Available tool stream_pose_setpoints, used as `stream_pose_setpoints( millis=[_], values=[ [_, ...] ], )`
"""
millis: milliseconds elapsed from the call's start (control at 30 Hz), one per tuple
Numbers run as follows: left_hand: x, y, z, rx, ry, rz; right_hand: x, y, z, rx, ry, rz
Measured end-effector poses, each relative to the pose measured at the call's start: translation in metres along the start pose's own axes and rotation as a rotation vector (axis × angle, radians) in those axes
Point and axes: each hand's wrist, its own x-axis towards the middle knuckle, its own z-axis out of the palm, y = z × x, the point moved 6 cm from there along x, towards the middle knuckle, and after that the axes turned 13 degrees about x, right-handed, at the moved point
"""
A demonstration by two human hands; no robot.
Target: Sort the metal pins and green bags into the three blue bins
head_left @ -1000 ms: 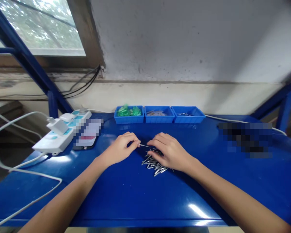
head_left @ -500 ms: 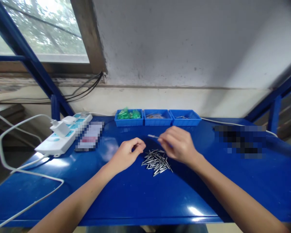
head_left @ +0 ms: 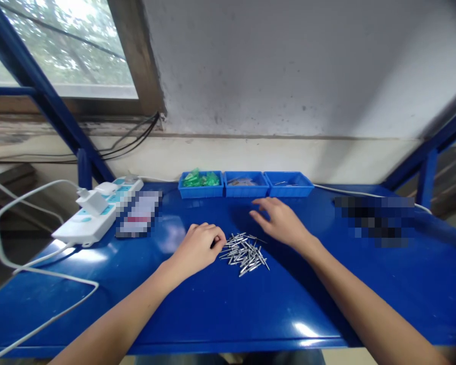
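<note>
Rivets (head_left: 246,257) lay piled on the surface (head_left: 220,314), axes crossing. The left hand (head_left: 198,249), nearer, was narrow at their left edge, its hold unclear; the right hand (head_left: 283,221), empty and parted, hovered beyond.

1. The person's bare left hand (head_left: 199,249) has slim fingers and a rounded back that narrows smoothly into an uncovered wrist.
2. The bare right hand (head_left: 283,221) is of similar slender build, with slim fingers, a distinct thumb and an uncovered wrist.
3. The long, slender left forearm (head_left: 137,309) is bare and smooth in outline, growing broader from the wrist to the picture's bottom edge.
4. The right forearm (head_left: 349,284) is also bare, with the same tapering shape; both are uncovered as far as the view reaches.
5. Dark, dull bluish cloth (head_left: 289,357), apparently clothing over the legs, shows as a narrow strip at the bottom edge; its cut and details are too cropped to tell.
</note>
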Motion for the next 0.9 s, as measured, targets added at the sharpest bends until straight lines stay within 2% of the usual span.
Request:
stream_pose_setpoints(
  millis=[67, 133, 367, 500, 633, 800, 867, 900],
  values=[
    [0.0, -0.001, -0.002, -0.001, 0.01, -0.018, -0.002, -0.022, 0.016, 0.081, -0.098, -0.141],
    [0.0, -0.001, -0.002, -0.013, 0.017, -0.032, -0.004, -0.033, 0.024, 0.123, -0.138, -0.218],
    [-0.001, 0.009, -0.003, 0.03, 0.05, 0.017, -0.007, -0.038, 0.025, 0.146, -0.122, -0.25],
    [0.0, 0.0, -0.013, -0.078, 0.134, -0.089, -0.009, -0.044, 0.019, 0.21, -0.092, -0.306],
    [0.0, -0.009, -0.02, -0.235, 0.179, -0.149, -0.011, -0.048, 0.017, 0.242, -0.042, -0.358],
    [0.001, -0.008, -0.017, -0.33, 0.131, -0.142, -0.012, -0.054, 0.011, 0.147, 0.028, -0.44],
    [0.001, -0.006, -0.014, -0.275, 0.113, -0.116, -0.014, -0.054, -0.003, 0.113, 0.125, -0.497],
    [0.001, -0.006, -0.013, -0.23, 0.104, -0.102, -0.016, -0.052, -0.016, 0.106, 0.229, -0.521]
  ],
)
